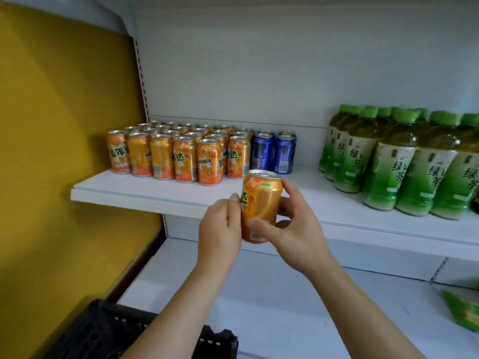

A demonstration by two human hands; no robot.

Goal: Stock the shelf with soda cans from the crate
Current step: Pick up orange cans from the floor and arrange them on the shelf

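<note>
Orange soda can (261, 207) upright, just before the shelf (155, 189) edge, pinched between left hand (220, 234) and right hand (295, 229). Best set down upright on bare shelf before the orange can rows (178, 154), label forward, without knocking neighbours. Black crate (124, 335) below.

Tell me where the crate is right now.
The black crate sits at the bottom left of the head view, under the left forearm, below the orange cans on the shelf.

Head view — downward (near shelf (160, 193)).
</note>
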